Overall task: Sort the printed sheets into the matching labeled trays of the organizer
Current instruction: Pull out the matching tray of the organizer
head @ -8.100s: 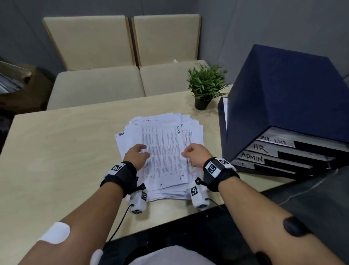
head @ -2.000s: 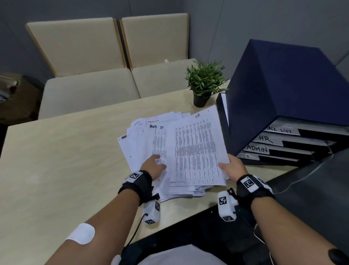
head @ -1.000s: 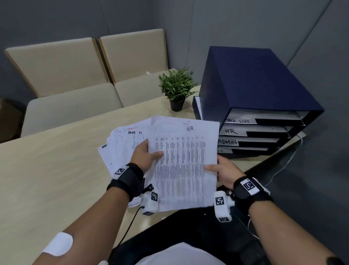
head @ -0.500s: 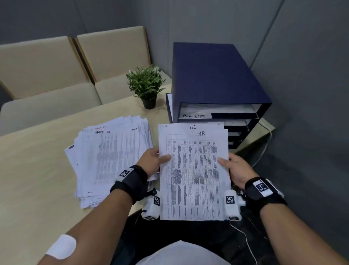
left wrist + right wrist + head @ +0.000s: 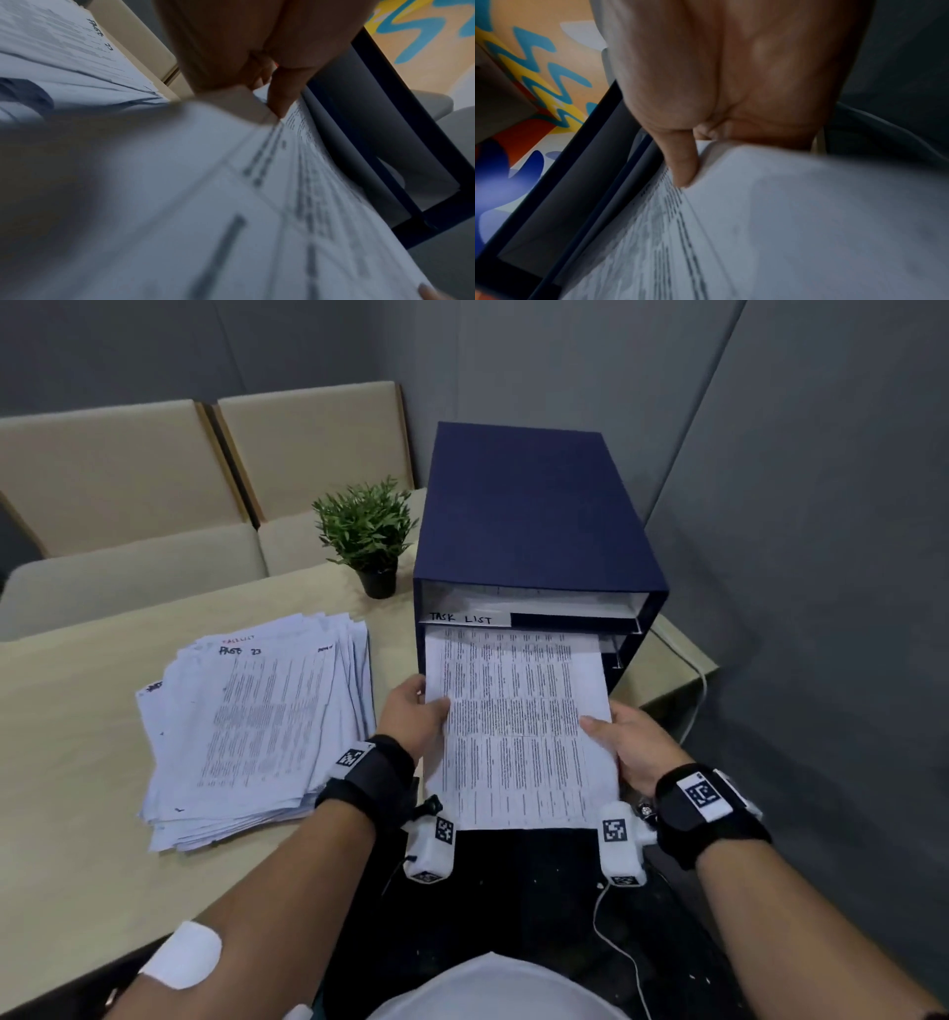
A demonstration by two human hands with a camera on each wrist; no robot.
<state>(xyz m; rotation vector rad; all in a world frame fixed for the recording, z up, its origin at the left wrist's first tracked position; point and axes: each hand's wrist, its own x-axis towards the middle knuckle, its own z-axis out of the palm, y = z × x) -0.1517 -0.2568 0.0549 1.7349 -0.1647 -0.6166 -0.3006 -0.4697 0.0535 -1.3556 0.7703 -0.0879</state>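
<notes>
A printed sheet (image 5: 513, 726) is held flat in front of the dark blue tray organizer (image 5: 534, 516), its far edge inside the slot just under the tray labeled TASK LIST (image 5: 462, 618). My left hand (image 5: 411, 711) pinches the sheet's left edge, thumb on top, and the left wrist view shows that thumb (image 5: 280, 97) on the paper (image 5: 231, 192). My right hand (image 5: 626, 737) pinches the right edge, and its thumb (image 5: 682, 162) presses on the sheet (image 5: 795, 223). The sheet hides the lower trays' labels. The loose stack of printed sheets (image 5: 257, 726) lies on the table to the left.
A small potted plant (image 5: 369, 536) stands left of the organizer. The light wooden table (image 5: 67, 788) ends just in front of the stack. Two beige chairs (image 5: 205, 469) stand behind it. A grey wall is close on the right, with a white cable (image 5: 698, 695) hanging there.
Both hands lifted the sheet marked HR off the stack, carried it right and pushed its top edge into the slot under the TASK LIST tray. My head turned towards the organizer.
</notes>
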